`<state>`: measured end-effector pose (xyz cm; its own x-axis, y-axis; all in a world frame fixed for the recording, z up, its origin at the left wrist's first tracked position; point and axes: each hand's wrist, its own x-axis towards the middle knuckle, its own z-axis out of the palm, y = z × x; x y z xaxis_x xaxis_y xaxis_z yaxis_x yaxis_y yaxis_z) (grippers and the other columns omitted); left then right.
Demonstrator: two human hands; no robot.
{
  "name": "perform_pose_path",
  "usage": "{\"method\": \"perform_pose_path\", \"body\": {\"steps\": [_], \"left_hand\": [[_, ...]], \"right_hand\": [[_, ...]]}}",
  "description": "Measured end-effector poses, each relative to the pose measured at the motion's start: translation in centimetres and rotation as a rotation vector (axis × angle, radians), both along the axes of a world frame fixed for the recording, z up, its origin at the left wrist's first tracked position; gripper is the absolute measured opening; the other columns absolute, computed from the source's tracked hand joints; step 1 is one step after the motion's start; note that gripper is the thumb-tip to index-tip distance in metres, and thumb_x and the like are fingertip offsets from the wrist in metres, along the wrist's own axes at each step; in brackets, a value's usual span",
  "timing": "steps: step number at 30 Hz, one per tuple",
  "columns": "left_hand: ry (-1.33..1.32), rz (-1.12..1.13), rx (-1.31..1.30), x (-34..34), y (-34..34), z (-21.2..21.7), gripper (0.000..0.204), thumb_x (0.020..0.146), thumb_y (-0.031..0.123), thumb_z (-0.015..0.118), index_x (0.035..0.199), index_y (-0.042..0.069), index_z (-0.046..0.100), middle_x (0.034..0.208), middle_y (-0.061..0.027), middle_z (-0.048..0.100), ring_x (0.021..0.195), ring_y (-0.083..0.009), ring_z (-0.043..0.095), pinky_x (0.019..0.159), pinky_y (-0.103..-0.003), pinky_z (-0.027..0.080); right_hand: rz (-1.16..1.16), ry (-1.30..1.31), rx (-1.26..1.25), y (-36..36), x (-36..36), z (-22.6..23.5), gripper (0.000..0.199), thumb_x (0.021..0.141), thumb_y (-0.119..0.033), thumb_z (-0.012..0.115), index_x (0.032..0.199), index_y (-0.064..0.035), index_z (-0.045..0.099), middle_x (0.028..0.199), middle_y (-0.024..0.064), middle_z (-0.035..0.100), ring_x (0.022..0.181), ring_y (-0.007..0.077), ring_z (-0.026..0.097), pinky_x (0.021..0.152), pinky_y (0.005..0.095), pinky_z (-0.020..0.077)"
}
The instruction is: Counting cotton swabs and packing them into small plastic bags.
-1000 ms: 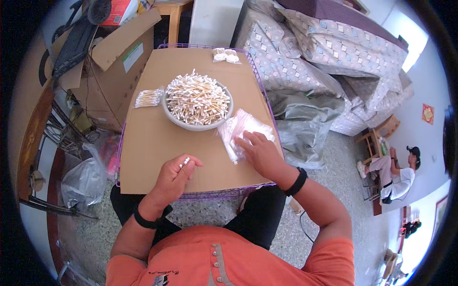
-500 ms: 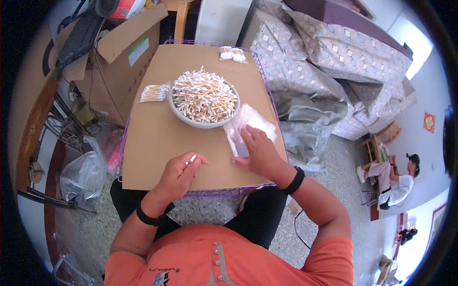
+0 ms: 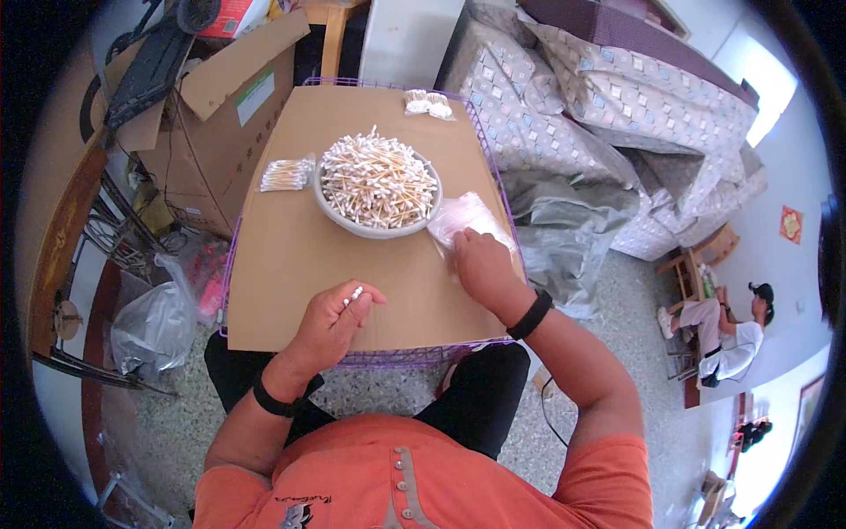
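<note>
Swabs (image 3: pixel 356 293), a few, tight in left grip (image 3: pixel 328 324); right grip (image 3: pixel 486 269), pinch unclear, on plastic bags (image 3: pixel 470 213) beside one bowl (image 3: pixel 374 233)

Free cardboard (image 3: pixel 273 256) at near left, heaped bowl (image 3: pixel 374 232) blocking the middle, plastic bags (image 3: pixel 465 212) at right

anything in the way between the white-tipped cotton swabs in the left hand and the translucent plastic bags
Nothing visible stands between the white-tipped cotton swabs in the left hand and the translucent plastic bags. The right hand covers the bags' near part, and the round pale-grey bowl sits farther from the person, off that line.
</note>
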<state>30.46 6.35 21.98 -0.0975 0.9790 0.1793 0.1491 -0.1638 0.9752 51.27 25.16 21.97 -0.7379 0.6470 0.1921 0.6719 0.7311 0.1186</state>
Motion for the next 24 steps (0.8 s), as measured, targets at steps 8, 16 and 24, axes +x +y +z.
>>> {"method": "perform_pose_path", "body": {"steps": [8, 16, 24], "left_hand": [[-0.050, -0.016, -0.064, -0.1, 0.0, 0.0, 0.022, 0.099, 0.020, 0.048, 0.098, 0.004, 0.064, 0.067, 0.0027, 0.050, 0.064, -0.0057, 0.046, 0.059, -0.023, 0.041], [-0.006, -0.016, 0.036, -0.1, -0.2, -0.1, 0.025, 0.100, 0.025, 0.048, 0.099, 0.006, 0.064, 0.065, 0.0063, 0.046, 0.055, -0.0033, 0.040, 0.050, -0.021, 0.034], [0.048, 0.007, 0.075, -0.2, -0.4, 0.6, 0.026, 0.100, 0.026, 0.048, 0.098, 0.007, 0.065, 0.063, 0.0049, 0.047, 0.057, -0.0052, 0.044, 0.052, -0.023, 0.037]], "right_hand": [[-0.042, 0.015, 0.057, 2.7, -1.0, -0.5, 0.012, 0.082, -0.012, 0.056, 0.089, -0.0029, 0.060, 0.087, 0.0161, 0.063, 0.080, 0.0346, 0.063, 0.063, 0.0434, 0.0543], [0.211, 0.234, 0.068, 0.8, -0.4, 0.9, 0.025, 0.082, -0.020, 0.064, 0.101, -0.0046, 0.062, 0.105, 0.0163, 0.062, 0.100, 0.0348, 0.058, 0.082, 0.0472, 0.0493], [0.262, 0.466, -0.065, 0.2, -1.1, 4.9, 0.015, 0.079, -0.010, 0.067, 0.092, -0.0041, 0.064, 0.091, 0.0149, 0.064, 0.088, 0.0353, 0.059, 0.078, 0.0453, 0.0467]]}}
